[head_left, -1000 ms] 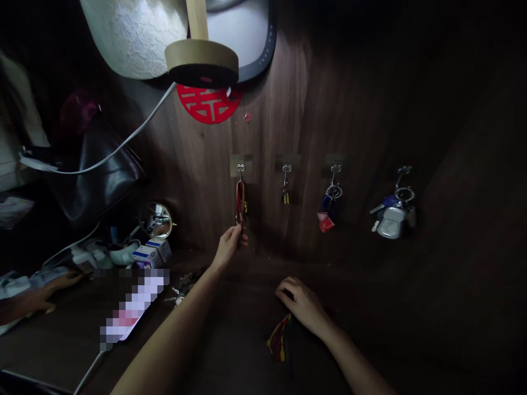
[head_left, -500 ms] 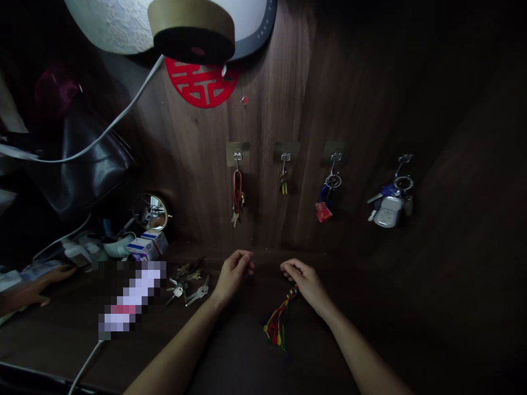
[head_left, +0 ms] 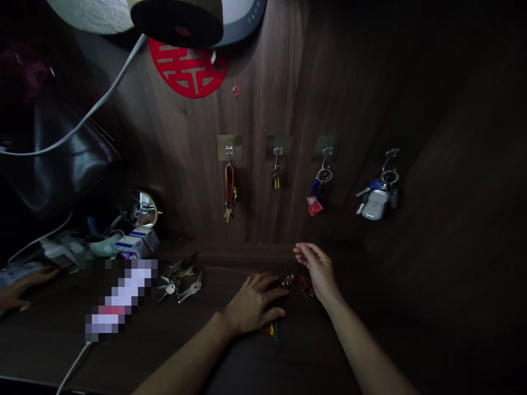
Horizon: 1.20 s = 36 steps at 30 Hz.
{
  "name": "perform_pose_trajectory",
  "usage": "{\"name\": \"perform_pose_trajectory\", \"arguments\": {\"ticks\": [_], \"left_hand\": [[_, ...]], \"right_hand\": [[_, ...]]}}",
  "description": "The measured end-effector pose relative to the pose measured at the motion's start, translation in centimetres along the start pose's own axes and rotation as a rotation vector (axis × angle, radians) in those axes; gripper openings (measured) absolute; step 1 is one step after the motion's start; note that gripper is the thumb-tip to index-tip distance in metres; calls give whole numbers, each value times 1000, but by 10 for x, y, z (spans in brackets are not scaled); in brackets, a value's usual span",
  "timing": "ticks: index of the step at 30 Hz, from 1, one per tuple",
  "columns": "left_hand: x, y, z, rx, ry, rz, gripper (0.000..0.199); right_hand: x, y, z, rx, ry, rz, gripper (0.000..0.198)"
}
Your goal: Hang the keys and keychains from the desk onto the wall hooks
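My left hand (head_left: 257, 302) lies with spread fingers over a braided, multicoloured tassel keychain (head_left: 287, 281). Red, yellow and green strands of it stick out below the thumb; its middle is hidden under the hand. Close by on the right, my right hand (head_left: 319, 269) is raised slightly with its fingers curled together, and I cannot make out whether something small is between them. A red cord with a metal ring (head_left: 307, 286) shows beside its palm, at the end of the keychain. Several loose keys (head_left: 181, 280) lie in a pile to the left of my left hand.
Key bunches hang on wall hooks: one with a brown strap (head_left: 229, 186), small yellow-marked keys (head_left: 276, 178), one with a red tag (head_left: 315, 206), and one with a grey fob (head_left: 375, 204). Leftward are boxes (head_left: 138, 244), a round mirror (head_left: 144, 209), another person's hand (head_left: 24, 288), and a cable (head_left: 102, 99).
My left hand has moved right and down, opening flat over the tassel keychain. My right hand has shifted slightly right and up relative to the table. The whole view has shifted a little.
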State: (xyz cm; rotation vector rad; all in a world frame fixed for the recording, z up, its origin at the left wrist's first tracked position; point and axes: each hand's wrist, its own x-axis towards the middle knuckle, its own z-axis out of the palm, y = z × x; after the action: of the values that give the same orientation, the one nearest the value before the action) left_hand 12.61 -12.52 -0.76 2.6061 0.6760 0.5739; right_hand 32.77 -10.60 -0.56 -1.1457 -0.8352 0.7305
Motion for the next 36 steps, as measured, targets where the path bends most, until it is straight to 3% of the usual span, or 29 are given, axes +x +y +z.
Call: {"name": "perform_pose_trajectory", "arguments": {"ticks": [5, 9, 13, 16, 21, 27, 29, 32, 34, 36], "left_hand": [[-2, -10, 5, 5, 43, -51, 36], [-5, -22, 6, -140, 208, -178, 33], [-6, -32, 3, -254, 419, -239, 35], [-6, -33, 0, -242, 526, -208, 38], [-7, -19, -2, -227, 421, -100, 44], [-8, -5, -6, -194, 188, 9, 39], [-7, -8, -7, -226, 201, -5, 28], [-5, -17, -6, -309, 356, -158, 22], [-4, -23, -4, -363, 434, -236, 27], [-4, -25, -2, -428, 419, -223, 42]], "right_hand": [[1, -1, -4, 24, 29, 17, 32], [-3, -3, -1, -2, -8, 16, 33], [-10, -6, 3, -26, -143, 39, 34], [-15, -6, 7, -62, -297, 106, 39], [-22, -2, 13, -27, -513, 159, 49], [-21, -1, 11, -15, -472, 126, 38], [-22, -3, 11, 7, -465, 139, 35], [-27, -10, 12, 63, -528, 202, 32], [-32, -16, 14, 104, -596, 236, 30], [-38, -22, 16, 141, -660, 246, 30]]}}
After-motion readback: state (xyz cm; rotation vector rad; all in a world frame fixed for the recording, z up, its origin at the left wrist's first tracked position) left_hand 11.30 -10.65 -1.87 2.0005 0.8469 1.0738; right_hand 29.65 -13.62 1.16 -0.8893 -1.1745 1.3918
